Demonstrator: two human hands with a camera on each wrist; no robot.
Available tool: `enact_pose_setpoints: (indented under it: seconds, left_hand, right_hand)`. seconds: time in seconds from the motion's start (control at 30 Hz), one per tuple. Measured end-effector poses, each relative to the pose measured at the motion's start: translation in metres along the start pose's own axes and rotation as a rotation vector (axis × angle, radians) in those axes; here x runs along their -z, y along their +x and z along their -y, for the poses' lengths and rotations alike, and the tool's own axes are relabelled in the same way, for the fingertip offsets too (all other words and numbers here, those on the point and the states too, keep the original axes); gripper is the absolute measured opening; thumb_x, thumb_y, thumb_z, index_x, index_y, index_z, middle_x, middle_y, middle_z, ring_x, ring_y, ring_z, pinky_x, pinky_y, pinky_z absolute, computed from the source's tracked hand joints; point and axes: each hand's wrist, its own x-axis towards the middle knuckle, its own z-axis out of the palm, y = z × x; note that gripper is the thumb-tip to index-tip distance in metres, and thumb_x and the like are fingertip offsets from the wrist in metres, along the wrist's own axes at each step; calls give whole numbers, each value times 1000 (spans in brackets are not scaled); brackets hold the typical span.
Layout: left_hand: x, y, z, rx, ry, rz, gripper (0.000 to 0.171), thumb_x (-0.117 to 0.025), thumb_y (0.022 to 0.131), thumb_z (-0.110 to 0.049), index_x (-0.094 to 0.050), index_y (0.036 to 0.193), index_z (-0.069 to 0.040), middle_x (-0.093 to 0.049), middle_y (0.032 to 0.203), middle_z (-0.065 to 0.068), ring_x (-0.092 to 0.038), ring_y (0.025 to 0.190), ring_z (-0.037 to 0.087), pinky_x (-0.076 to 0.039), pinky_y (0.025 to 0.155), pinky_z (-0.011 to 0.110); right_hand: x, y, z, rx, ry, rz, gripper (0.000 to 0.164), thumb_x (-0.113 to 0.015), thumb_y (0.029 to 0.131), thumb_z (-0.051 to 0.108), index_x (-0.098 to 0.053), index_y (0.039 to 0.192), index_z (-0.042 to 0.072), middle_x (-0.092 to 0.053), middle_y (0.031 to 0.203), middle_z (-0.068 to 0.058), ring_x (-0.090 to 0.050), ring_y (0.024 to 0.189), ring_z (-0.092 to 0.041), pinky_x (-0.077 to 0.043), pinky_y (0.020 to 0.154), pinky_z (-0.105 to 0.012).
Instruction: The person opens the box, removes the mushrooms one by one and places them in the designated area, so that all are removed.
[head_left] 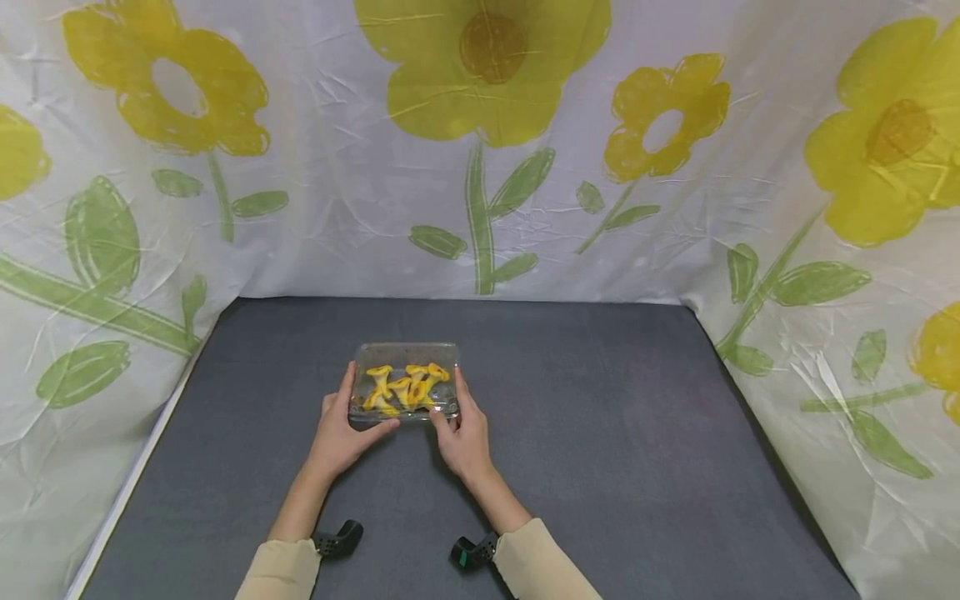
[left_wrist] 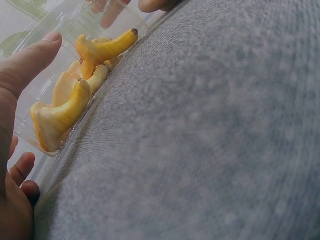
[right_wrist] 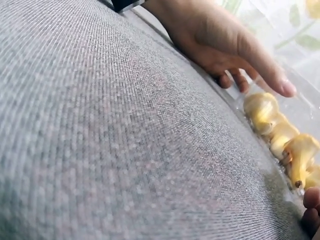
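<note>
A clear plastic box [head_left: 405,348] sits at the middle left of the dark table in the head view. Several yellow chanterelle-like mushrooms [head_left: 402,389] lie inside it, pale stems and orange-edged caps showing through the wall. My left hand [head_left: 335,437] grips the box's left side, fingers along the side and thumb at the near edge. On the opposite side, my right hand [head_left: 467,442] holds it with the thumb at the near right corner. Close up in the left wrist view, the left thumb [left_wrist: 37,60] lies against the clear wall; the box's base is right at the cloth.
Grey cloth [head_left: 600,433] covers the table. White curtains [head_left: 322,192] printed with yellow flowers rise along the back and both sides. Black devices [head_left: 472,552] are strapped at both wrists, below beige sleeves [head_left: 543,562].
</note>
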Motion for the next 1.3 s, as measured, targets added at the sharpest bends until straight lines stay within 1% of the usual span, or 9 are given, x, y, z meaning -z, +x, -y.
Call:
enact_pose_setpoints:
  seconds: [0.07,0.13,0.27,0.4,0.5,0.8,0.97,1.2,1.3]
  left_hand:
    - [0,0,-1,4,8,1,125,-89,87,-42,-1,173,-23,-28,161,33,-34,145,48,-33,111,74]
    - [0,-1,-2,13,16,3,125,-88,87,-44,0,173,-23,-29,161,33,-36,144,50,-34,111,75]
    - [0,-2,-2,17,18,5,126,-88,86,-46,0,173,-24,-25,170,28,-32,150,54,-30,114,76]
    - [0,-1,-1,-6,-9,8,126,-89,86,-44,-1,173,-21,-13,177,17,-23,156,54,-26,118,73]
    - [-1,-2,0,-18,-27,11,127,-90,86,-42,-1,173,-20,-12,178,15,-24,156,51,-28,118,70]
    - [-2,-2,-2,-25,-40,6,128,-90,85,-42,0,173,-20,-12,178,15,-21,158,49,-26,120,70]
    - [-2,-2,-2,-25,-46,8,128,-90,86,-43,0,173,-19,-11,178,15,-20,158,49,-24,120,70]
    - [-1,-2,-2,-19,-43,13,128,-89,86,-45,2,173,-21,-10,178,14,-21,158,50,-26,119,71]
    - [-1,-2,-1,-16,-42,12,128,-89,86,-46,2,173,-20,-10,178,14,-22,157,50,-26,119,71]
  right_hand:
    - [1,0,0,-6,1,0,75,-67,102,17,-32,166,2,-55,81,-7,-35,50,2,-39,53,-21]
    - [1,0,1,-21,2,1,75,-67,102,17,-32,167,4,-50,76,-2,-36,51,1,-39,54,-22]
    - [1,1,1,-68,8,3,73,-65,101,16,-34,167,11,-44,68,6,-37,53,0,-38,55,-23]
    - [2,1,2,-107,26,10,72,-58,100,11,-34,168,13,-37,61,9,-31,50,0,-34,52,-22]
    - [2,1,3,-125,31,9,72,-55,98,9,-35,167,13,-34,57,10,-27,47,0,-32,49,-22]
    - [4,3,10,-212,50,33,71,-52,100,10,-34,168,18,-33,52,10,-22,44,-1,-32,52,-26]
    - [5,5,13,-247,48,52,71,-50,101,11,-31,168,19,-34,54,11,-19,44,-2,-37,62,-27]
    - [6,6,15,-247,82,39,67,-46,103,5,-34,167,16,-39,58,4,-17,42,-4,-31,49,-28]
    - [6,6,16,-253,73,32,67,-47,102,5,-34,167,17,-47,66,-1,-17,42,-3,-31,51,-26]
